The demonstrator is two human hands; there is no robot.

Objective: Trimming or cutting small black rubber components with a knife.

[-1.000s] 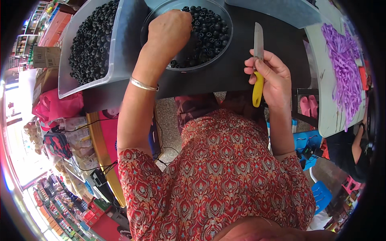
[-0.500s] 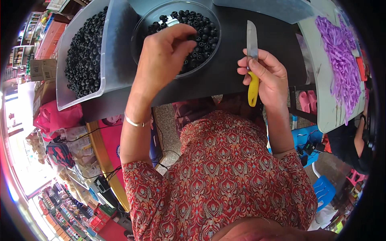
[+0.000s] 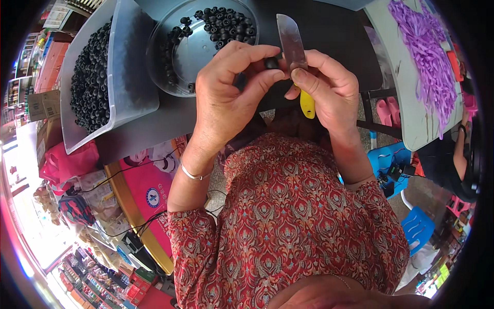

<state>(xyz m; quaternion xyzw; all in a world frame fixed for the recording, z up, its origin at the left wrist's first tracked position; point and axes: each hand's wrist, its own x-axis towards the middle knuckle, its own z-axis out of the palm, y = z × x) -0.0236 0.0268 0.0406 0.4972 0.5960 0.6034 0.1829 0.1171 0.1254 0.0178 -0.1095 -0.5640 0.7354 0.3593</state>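
Between the thumb and fingertips of my left hand [image 3: 221, 98] is a small black round piece [image 3: 271, 63], which looks like a moulded part. My right hand [image 3: 333, 90] grips a knife [image 3: 291, 41] with a yellow handle, its blade pointing up and away. The blade is close beside the piece; whether they touch I cannot tell. Just beyond my left hand stands a round clear tray [image 3: 193, 54] with many such black pieces along its sides and a bare patch in the middle. Some of them show a ring-like opening.
A translucent plastic bin [image 3: 135, 77] full of the same black pieces stands on the dark table [image 3: 339, 31] at the left. On the right, a pale table [image 3: 416, 123] carries a heap of purple strips [image 3: 423, 62]. Another person's arm [image 3: 459, 149] shows at far right, near a blue chair [image 3: 417, 226].
My left hand has come from over the round tray toward my right hand, with a black piece in its fingers. The knife has moved left and tilted to meet it.
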